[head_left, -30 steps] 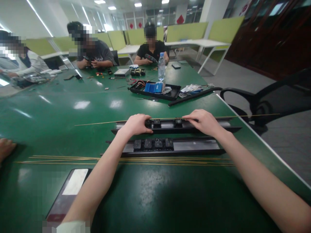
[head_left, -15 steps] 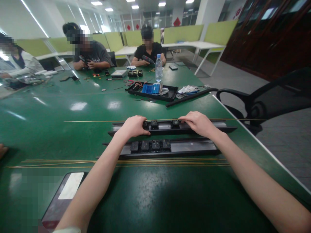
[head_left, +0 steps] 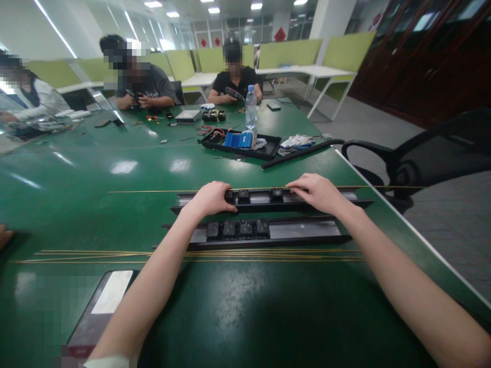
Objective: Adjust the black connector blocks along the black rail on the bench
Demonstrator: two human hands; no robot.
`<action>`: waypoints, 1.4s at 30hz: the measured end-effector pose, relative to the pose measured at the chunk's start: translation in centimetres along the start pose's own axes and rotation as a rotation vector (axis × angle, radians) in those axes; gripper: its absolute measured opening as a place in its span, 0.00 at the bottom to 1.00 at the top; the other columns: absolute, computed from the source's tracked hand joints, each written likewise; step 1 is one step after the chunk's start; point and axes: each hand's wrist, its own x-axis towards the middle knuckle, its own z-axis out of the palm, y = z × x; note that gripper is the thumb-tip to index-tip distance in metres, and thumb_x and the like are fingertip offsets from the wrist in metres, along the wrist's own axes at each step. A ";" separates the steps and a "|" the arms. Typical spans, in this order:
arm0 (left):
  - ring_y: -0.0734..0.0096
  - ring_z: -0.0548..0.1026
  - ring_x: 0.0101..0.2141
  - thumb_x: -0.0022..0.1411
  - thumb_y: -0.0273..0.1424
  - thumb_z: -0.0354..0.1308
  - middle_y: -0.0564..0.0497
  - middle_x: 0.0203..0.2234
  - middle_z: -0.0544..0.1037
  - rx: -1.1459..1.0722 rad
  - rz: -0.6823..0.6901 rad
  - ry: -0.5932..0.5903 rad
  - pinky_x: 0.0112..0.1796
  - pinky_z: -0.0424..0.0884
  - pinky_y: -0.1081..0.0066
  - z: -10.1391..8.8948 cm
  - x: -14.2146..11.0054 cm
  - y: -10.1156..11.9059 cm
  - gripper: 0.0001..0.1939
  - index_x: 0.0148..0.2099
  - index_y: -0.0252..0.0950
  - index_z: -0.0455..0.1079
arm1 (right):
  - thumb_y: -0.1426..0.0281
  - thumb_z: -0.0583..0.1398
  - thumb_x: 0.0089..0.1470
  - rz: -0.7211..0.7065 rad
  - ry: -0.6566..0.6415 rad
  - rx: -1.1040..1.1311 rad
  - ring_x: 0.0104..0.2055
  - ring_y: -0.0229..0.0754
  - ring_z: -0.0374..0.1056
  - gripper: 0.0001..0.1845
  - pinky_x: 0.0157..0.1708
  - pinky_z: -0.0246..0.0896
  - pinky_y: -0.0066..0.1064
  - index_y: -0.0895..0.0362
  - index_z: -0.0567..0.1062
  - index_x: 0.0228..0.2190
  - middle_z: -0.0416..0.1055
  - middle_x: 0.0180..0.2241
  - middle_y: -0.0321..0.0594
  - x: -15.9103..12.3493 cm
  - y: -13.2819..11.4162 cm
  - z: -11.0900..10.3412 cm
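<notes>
My left hand (head_left: 212,198) wraps around the far black rail (head_left: 261,207), its thumb on the near wall and its fingers reaching over the far one. Along that rail's back edge runs a thin brass rod (head_left: 130,191), extending well past both ends. My right hand (head_left: 312,190) pinches the rod between thumb and fingertips. Black blocks (head_left: 276,194) sit inside this rail, one partly covered by my left fingers. Nearer me lies a second black rail (head_left: 307,226), holding several black blocks (head_left: 245,229) side by side.
Several loose brass rods (head_left: 268,255) lie in front of the rails. A dark device with a white label (head_left: 113,291) rests by my left forearm. Further back are a black tray (head_left: 268,151), gloves (head_left: 295,144) and a bottle (head_left: 250,110). Another person's hand (head_left: 4,236) shows at left.
The brass rod slid left along the far rail, then back to the right. My right hand shifted slightly right with it; my left hand stayed on the rail. The view turned slightly.
</notes>
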 end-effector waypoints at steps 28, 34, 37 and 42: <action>0.48 0.78 0.48 0.52 0.51 0.67 0.40 0.48 0.81 -0.020 -0.004 -0.026 0.46 0.73 0.61 -0.3 -0.2 0.1 0.30 0.51 0.37 0.75 | 0.59 0.62 0.54 0.238 -0.138 -0.023 0.32 0.43 0.72 0.11 0.35 0.64 0.33 0.49 0.84 0.31 0.78 0.30 0.37 -1.8 4.3 -4.8; 0.50 0.78 0.48 0.52 0.51 0.67 0.41 0.48 0.81 -0.034 0.008 -0.022 0.45 0.73 0.63 -0.3 -0.1 0.0 0.31 0.52 0.37 0.75 | 0.57 0.63 0.54 0.257 -0.172 -0.050 0.31 0.44 0.72 0.12 0.34 0.64 0.34 0.48 0.84 0.30 0.78 0.29 0.37 -2.5 5.9 -5.2; 0.49 0.78 0.48 0.51 0.51 0.67 0.41 0.48 0.81 -0.045 0.009 -0.019 0.45 0.73 0.63 -0.2 -0.1 -0.2 0.31 0.52 0.37 0.75 | 0.56 0.63 0.54 0.271 -0.162 -0.067 0.32 0.45 0.72 0.13 0.35 0.64 0.35 0.48 0.84 0.30 0.77 0.29 0.38 -2.8 6.7 -5.2; 0.50 0.78 0.48 0.51 0.51 0.67 0.43 0.48 0.81 -0.060 -0.002 -0.021 0.46 0.72 0.63 0.0 0.0 -0.3 0.31 0.52 0.39 0.75 | 0.58 0.63 0.53 0.311 -0.168 -0.088 0.33 0.46 0.72 0.11 0.35 0.64 0.36 0.49 0.85 0.31 0.76 0.30 0.40 -3.2 7.8 -5.2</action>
